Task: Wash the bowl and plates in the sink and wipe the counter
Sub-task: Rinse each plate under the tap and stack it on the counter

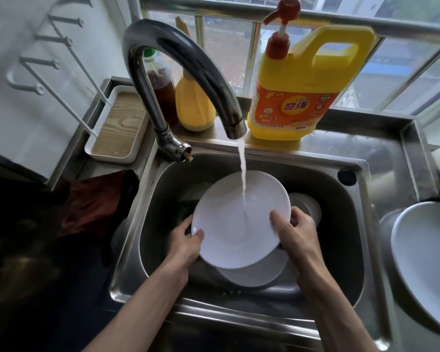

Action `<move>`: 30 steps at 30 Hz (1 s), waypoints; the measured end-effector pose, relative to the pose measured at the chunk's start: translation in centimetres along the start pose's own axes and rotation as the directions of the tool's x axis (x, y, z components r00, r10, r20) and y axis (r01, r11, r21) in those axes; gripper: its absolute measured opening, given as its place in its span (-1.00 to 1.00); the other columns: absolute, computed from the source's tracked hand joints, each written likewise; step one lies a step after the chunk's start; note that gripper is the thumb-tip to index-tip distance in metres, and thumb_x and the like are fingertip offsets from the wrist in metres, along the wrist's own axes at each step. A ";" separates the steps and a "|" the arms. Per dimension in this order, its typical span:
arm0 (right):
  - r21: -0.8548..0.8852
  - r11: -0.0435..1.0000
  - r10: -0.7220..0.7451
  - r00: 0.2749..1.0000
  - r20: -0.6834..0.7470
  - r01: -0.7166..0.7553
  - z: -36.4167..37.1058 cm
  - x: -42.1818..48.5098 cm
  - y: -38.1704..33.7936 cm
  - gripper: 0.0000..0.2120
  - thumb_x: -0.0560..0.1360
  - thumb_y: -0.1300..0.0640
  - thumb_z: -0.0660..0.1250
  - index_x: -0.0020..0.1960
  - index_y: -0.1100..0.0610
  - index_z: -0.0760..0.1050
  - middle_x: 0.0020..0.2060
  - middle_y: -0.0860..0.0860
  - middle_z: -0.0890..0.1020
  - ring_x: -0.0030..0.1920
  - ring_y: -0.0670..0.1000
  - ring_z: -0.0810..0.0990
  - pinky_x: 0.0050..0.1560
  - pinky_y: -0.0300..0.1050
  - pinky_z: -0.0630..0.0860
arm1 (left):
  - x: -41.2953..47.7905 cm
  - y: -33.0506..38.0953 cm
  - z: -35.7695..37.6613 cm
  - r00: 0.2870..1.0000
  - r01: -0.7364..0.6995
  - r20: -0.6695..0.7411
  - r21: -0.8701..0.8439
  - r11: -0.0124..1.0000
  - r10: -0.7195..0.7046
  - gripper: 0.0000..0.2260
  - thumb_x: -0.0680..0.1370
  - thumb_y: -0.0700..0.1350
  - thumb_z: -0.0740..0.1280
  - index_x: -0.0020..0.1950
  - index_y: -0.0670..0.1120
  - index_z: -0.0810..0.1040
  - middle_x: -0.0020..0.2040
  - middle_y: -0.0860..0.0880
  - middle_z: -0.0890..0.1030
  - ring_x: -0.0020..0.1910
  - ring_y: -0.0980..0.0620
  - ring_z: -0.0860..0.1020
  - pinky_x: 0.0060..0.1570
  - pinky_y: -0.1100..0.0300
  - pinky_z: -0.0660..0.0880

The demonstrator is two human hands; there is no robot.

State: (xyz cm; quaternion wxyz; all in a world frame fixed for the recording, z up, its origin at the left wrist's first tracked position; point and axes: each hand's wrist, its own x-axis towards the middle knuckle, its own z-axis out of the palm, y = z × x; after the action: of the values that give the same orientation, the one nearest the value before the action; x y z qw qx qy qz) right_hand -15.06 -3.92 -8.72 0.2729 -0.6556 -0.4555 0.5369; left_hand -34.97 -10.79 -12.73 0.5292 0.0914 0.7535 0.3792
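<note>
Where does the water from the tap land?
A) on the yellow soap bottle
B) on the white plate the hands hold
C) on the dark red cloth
B: the stream from the tap falls onto the white plate, which the left hand and right hand grip over the sink.

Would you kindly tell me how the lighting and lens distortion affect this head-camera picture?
Head view: daylight through the window backlights the scene, so the surface left of the sink is nearly black; the plate looks washed out, almost featureless; the wide lens bows the sink rim.
</note>
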 end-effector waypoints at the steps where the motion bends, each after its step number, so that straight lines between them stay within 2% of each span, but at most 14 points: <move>1: 0.003 1.000 0.020 0.999 0.031 -0.020 -0.1 0.0 -0.1 -0.85 0.58 0.01 0.37 0.10 0.04 0.56 -0.03 0.09 0.69 -0.04 0.11 0.70 -0.21 0.02 0.67 | 0.2 0.3 -0.2 1.000 -0.016 0.001 0.050 0.999 0.016 -0.53 0.69 -0.22 0.27 0.59 0.05 0.35 0.37 -0.15 0.55 0.28 -0.17 0.55 0.31 -0.16 0.54; 4: -0.010 0.999 0.034 0.997 0.075 -0.033 -0.4 0.3 -0.5 -0.80 0.61 0.00 0.35 0.20 0.04 0.54 0.00 0.08 0.68 -0.03 0.08 0.69 -0.33 -0.15 0.58 | 0.6 1.0 -0.9 0.999 -0.046 0.032 0.200 0.979 0.040 -0.58 0.72 -0.19 0.20 0.58 0.06 0.36 0.45 -0.10 0.49 0.36 -0.15 0.50 0.39 -0.10 0.47; 7: -0.049 0.999 0.025 0.994 0.106 -0.020 -0.5 0.7 -0.9 -0.80 0.67 -0.04 0.28 0.24 -0.02 0.53 0.04 0.02 0.65 0.00 0.04 0.67 -0.18 -0.10 0.58 | 0.7 1.5 -1.8 0.991 -0.123 0.087 0.293 0.948 0.102 -0.59 0.73 -0.14 0.19 0.57 0.13 0.37 0.48 -0.02 0.47 0.43 -0.09 0.45 0.40 -0.05 0.42; 9: -0.095 0.995 0.016 0.993 0.118 -0.004 -0.5 0.8 -0.7 -0.83 0.70 -0.01 0.24 0.21 -0.01 0.55 0.02 0.02 0.66 0.00 0.02 0.67 -0.16 -0.11 0.59 | 0.5 1.6 -2.2 0.985 -0.169 0.079 0.270 0.948 0.153 -0.59 0.72 -0.12 0.23 0.56 0.15 0.37 0.43 -0.01 0.50 0.38 -0.07 0.47 0.34 -0.04 0.47; 11: -0.101 0.995 -0.007 0.995 0.104 0.018 -0.3 0.6 -0.3 -0.84 0.71 0.02 0.22 0.21 0.00 0.53 0.02 0.02 0.65 0.00 0.02 0.67 -0.19 -0.14 0.59 | -0.1 1.4 -2.3 0.986 -0.164 0.043 0.177 0.971 0.159 -0.55 0.68 -0.11 0.32 0.56 0.13 0.38 0.34 -0.02 0.55 0.29 -0.08 0.53 0.24 -0.02 0.54; 13: -0.050 0.999 -0.012 0.997 0.075 0.016 -0.1 0.5 0.5 -0.86 0.71 0.04 0.24 0.23 0.02 0.49 0.05 0.03 0.63 0.02 0.04 0.66 -0.20 -0.14 0.59 | -0.7 1.0 -2.0 0.997 -0.050 0.056 -0.040 0.998 0.052 -0.52 0.60 -0.14 0.44 0.50 0.03 0.44 0.25 -0.08 0.63 0.19 -0.11 0.61 0.18 -0.03 0.59; 15: 0.034 0.998 0.059 0.996 0.066 -0.062 0.1 0.5 1.3 -0.83 0.68 0.10 0.30 0.26 0.04 0.46 0.07 0.07 0.62 0.04 0.10 0.66 -0.20 -0.07 0.62 | -1.6 0.6 -1.4 0.995 0.018 0.103 -0.203 0.979 0.003 -0.59 0.56 -0.22 0.47 0.40 -0.08 0.52 0.15 -0.12 0.70 0.11 -0.12 0.67 0.12 0.02 0.63; 16: 0.086 0.990 0.109 0.991 0.077 -0.115 0.2 0.5 1.7 -0.79 0.65 0.14 0.34 0.26 0.05 0.45 0.09 0.10 0.62 0.05 0.14 0.67 -0.19 -0.01 0.65 | -1.7 0.3 -1.3 0.995 -0.007 0.093 -0.211 0.977 0.027 -0.61 0.56 -0.25 0.46 0.38 -0.08 0.53 0.14 -0.11 0.71 0.11 -0.11 0.68 0.12 0.01 0.64; 18: 0.147 0.973 0.165 0.981 0.098 -0.178 0.3 0.7 2.5 -0.69 0.57 0.24 0.41 0.27 0.09 0.46 0.09 0.15 0.65 0.06 0.20 0.68 -0.13 0.09 0.69 | -1.6 -0.1 -1.2 0.995 -0.082 0.050 -0.155 0.985 0.091 -0.60 0.58 -0.26 0.43 0.40 -0.02 0.51 0.18 -0.08 0.68 0.16 -0.11 0.65 0.17 -0.10 0.63; 20: 0.136 0.976 0.154 0.982 0.111 -0.169 0.2 0.8 2.8 -0.60 0.50 0.30 0.48 0.29 0.11 0.48 0.07 0.14 0.68 0.04 0.19 0.70 -0.07 0.16 0.71 | -1.3 0.1 -1.5 0.987 -0.157 0.014 -0.069 0.985 0.159 -0.62 0.60 -0.23 0.41 0.38 0.03 0.50 0.20 -0.08 0.64 0.18 -0.13 0.63 0.16 -0.18 0.63; 24: 0.111 0.991 0.052 0.986 0.160 -0.070 -0.4 0.5 2.5 -0.49 0.40 0.12 0.64 0.28 -0.02 0.53 0.08 0.02 0.70 0.05 0.11 0.71 -0.01 0.16 0.72 | -0.5 1.0 -2.1 0.963 -0.268 0.007 0.025 0.963 0.268 -0.77 0.63 -0.10 0.39 0.29 -0.02 0.55 0.12 -0.09 0.68 0.09 -0.11 0.68 0.04 -0.09 0.68; 27: 0.064 0.998 -0.029 0.994 0.105 0.022 -0.1 0.2 1.7 -0.66 0.44 -0.02 0.60 0.16 0.00 0.63 -0.03 0.00 0.75 -0.03 0.04 0.75 -0.06 0.09 0.72 | 0.3 1.3 -2.3 0.953 -0.303 0.010 0.046 0.952 0.303 -0.79 0.66 -0.03 0.34 0.26 -0.06 0.57 0.08 -0.08 0.69 0.05 -0.08 0.69 -0.05 0.02 0.68; 30: -0.085 0.988 -0.132 0.991 0.005 0.132 0.8 -0.4 0.9 -0.84 0.59 -0.08 0.43 0.07 -0.01 0.62 -0.12 -0.03 0.73 -0.10 0.02 0.74 -0.25 0.00 0.71 | 1.2 1.5 -1.5 0.954 -0.287 -0.050 0.124 0.950 0.295 -0.73 0.70 0.06 0.22 0.20 -0.10 0.55 0.01 -0.06 0.66 -0.01 -0.02 0.65 -0.20 0.18 0.56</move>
State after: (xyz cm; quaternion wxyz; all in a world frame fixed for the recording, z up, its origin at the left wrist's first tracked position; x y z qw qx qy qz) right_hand -15.57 -4.78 -9.56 0.2799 -0.6351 -0.5204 0.4975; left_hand -37.14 -9.81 -12.38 0.4354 0.2190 0.7699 0.4120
